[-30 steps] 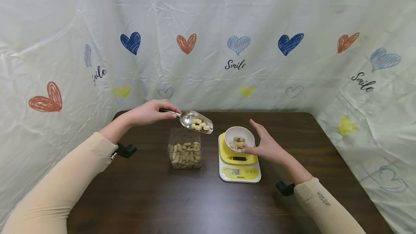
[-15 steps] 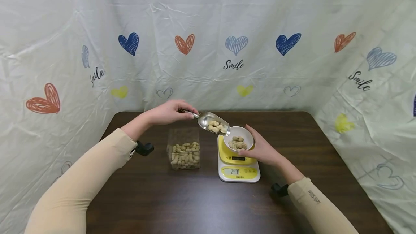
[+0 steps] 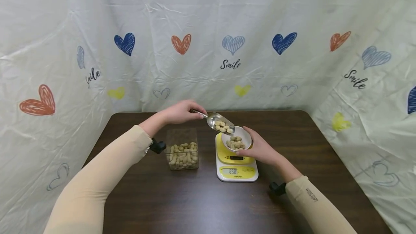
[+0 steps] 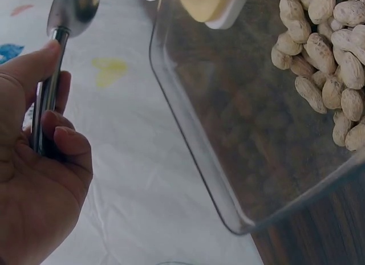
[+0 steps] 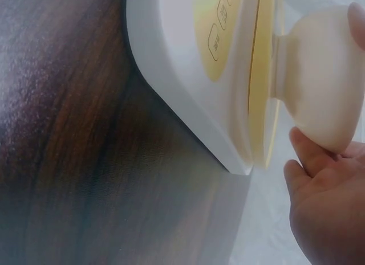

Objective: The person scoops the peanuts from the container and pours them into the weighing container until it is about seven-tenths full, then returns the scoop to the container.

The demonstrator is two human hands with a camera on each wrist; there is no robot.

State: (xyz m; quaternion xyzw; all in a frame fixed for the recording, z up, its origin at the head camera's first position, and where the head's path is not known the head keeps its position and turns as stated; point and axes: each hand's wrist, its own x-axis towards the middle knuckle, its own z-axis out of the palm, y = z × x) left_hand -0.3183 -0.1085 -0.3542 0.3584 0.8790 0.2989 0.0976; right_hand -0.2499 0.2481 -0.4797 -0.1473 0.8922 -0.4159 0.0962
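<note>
My left hand [image 3: 182, 111] grips the handle of a metal scoop [image 3: 212, 119] that carries several unshelled peanuts [image 3: 222, 127]. The scoop's lip hangs over the left rim of a white bowl [image 3: 248, 136], tilted slightly down toward it. More peanuts [image 3: 235, 143] lie inside the bowl, which stands on a yellow and white kitchen scale [image 3: 224, 177]. Around the bowl's right side my right hand [image 3: 260, 150] holds it, thumb in front and fingers behind. In the right wrist view, fingertips touch the bowl's outer wall [image 5: 325, 77]. The left wrist view shows the scoop handle [image 4: 50, 100] between thumb and curled fingers.
A clear plastic box [image 3: 194, 136], partly filled with peanuts [image 3: 183, 159], stands left of the scale on the dark wooden table [image 3: 188, 201]. White cloth [image 3: 208, 17] printed with hearts hangs behind and at both sides.
My left hand has moved the loaded scoop rightward from above the box to the bowl's rim. My right hand has closed in on the bowl, and the scale's display reading has changed.
</note>
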